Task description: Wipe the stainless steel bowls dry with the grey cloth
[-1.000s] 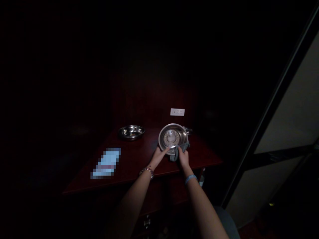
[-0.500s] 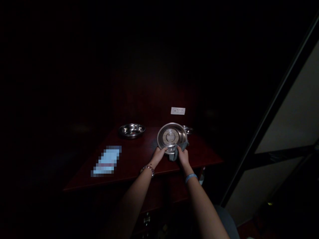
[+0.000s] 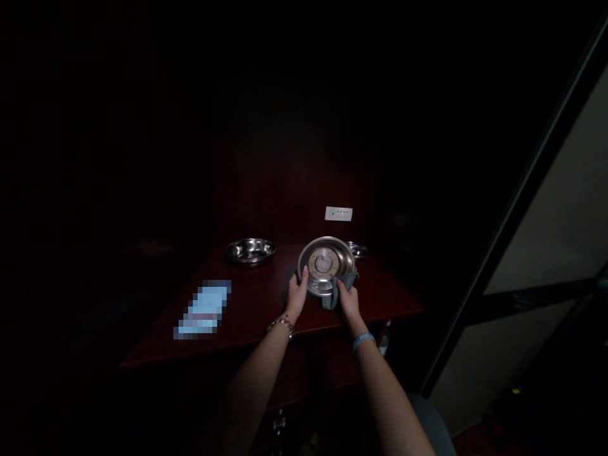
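Between my two hands a shiny steel bowl point(image 3: 324, 261) is tilted up, its inside and round base facing me. My left hand point(image 3: 297, 296) grips the left rim, thumb lying along the inner wall and the fingers hidden behind. At the lower right of the rim, my right hand point(image 3: 349, 300) is closed on a dark grey-green cloth point(image 3: 329, 299), pressing it against the bowl. The cloth hangs over the rim there. Another steel bowl point(image 3: 251, 252) stands on the dark red table to the left. A third steel dish point(image 3: 357, 249) shows partly behind the held bowl.
The dark red table point(image 3: 251, 297) lies under the bowls. A blurred-out light blue item point(image 3: 204, 310) rests at its left. On the back wall is a white socket panel point(image 3: 339, 214). A bottle-like object point(image 3: 385, 339) shows below the right edge. Surroundings are very dark.
My left hand has shifted up along the bowl's left rim, its thumb now pointing upward on the inner wall. My right hand and the cloth hold nearly the same place.
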`<action>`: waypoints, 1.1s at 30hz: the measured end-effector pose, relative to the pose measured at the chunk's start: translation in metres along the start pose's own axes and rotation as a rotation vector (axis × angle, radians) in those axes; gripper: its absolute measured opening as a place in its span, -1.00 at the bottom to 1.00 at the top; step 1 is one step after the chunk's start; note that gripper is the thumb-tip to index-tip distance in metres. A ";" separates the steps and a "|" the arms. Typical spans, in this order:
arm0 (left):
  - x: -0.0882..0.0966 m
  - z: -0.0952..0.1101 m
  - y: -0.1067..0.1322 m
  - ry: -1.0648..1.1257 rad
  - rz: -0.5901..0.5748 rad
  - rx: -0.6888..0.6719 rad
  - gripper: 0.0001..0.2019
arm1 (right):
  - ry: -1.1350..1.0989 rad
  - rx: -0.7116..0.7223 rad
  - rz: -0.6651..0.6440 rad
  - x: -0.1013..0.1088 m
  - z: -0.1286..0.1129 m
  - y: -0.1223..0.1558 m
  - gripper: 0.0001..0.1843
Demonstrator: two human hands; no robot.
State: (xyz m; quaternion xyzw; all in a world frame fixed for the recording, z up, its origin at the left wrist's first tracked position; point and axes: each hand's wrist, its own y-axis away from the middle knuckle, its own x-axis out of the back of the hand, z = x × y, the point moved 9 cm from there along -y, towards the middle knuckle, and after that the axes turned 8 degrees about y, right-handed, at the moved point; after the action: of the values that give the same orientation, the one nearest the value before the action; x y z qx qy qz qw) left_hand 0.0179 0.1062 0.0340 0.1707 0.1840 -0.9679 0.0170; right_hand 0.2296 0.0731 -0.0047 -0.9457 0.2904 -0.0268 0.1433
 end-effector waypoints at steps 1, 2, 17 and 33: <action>-0.003 -0.003 0.000 0.012 -0.028 0.010 -0.61 | 0.007 0.006 0.010 0.001 0.000 0.000 -0.50; -0.007 -0.005 -0.001 0.025 -0.060 0.014 -0.60 | 0.015 0.013 0.018 0.002 0.000 -0.001 -0.50; -0.021 -0.023 -0.002 -0.044 -0.235 0.017 -0.65 | 0.035 0.009 0.030 0.004 -0.001 0.002 -0.57; -0.029 -0.020 0.004 -0.189 -0.327 0.049 -0.78 | 0.014 -0.019 0.039 0.005 0.001 0.000 -0.48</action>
State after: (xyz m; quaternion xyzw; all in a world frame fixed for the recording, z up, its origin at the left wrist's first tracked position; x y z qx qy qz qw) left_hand 0.0523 0.1091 0.0249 0.0471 0.1832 -0.9737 -0.1273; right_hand 0.2338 0.0705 -0.0061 -0.9411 0.3098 -0.0276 0.1327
